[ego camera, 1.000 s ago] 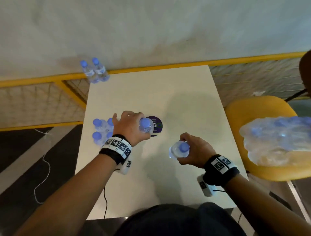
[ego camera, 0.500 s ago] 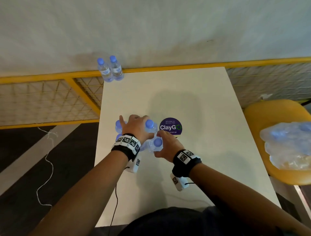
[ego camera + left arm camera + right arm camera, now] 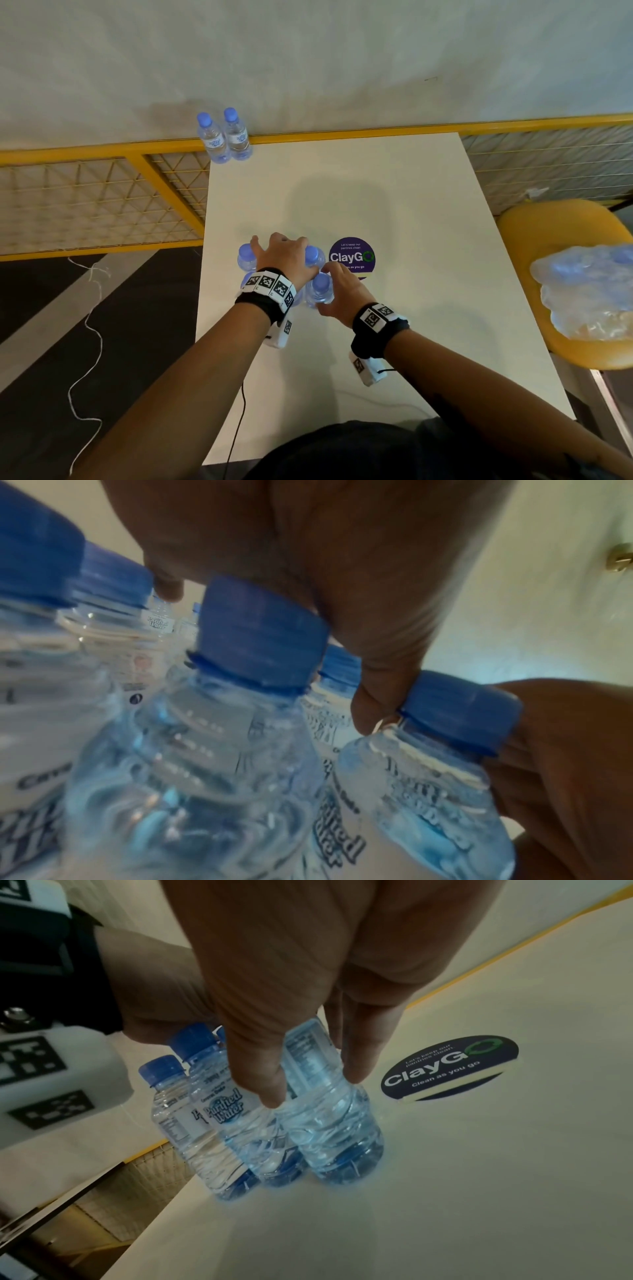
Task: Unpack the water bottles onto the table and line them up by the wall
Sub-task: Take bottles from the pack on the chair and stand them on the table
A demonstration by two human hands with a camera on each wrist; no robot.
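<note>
Several small clear water bottles with blue caps stand in a cluster (image 3: 247, 257) near the table's left edge. My left hand (image 3: 279, 251) is spread over their tops, fingers curled down among the caps (image 3: 260, 637), thumb against the neck of the right-hand bottle (image 3: 313, 257). My right hand (image 3: 337, 291) pinches one upright bottle (image 3: 330, 1123) by its shoulder, standing on the table tight against the cluster's near right side. Two more bottles (image 3: 222, 138) stand side by side at the far left corner by the wall.
The white table (image 3: 394, 342) carries a round purple ClayGo sticker (image 3: 352, 257) just right of the hands. A yellow chair (image 3: 548, 240) at the right holds a plastic-wrapped pack of bottles (image 3: 589, 291). A yellow rail with mesh (image 3: 102, 205) runs along the wall.
My right hand has carried its bottle leftward and stood it against the cluster. My left hand has brought its bottle in beside the others and spread over the tops.
</note>
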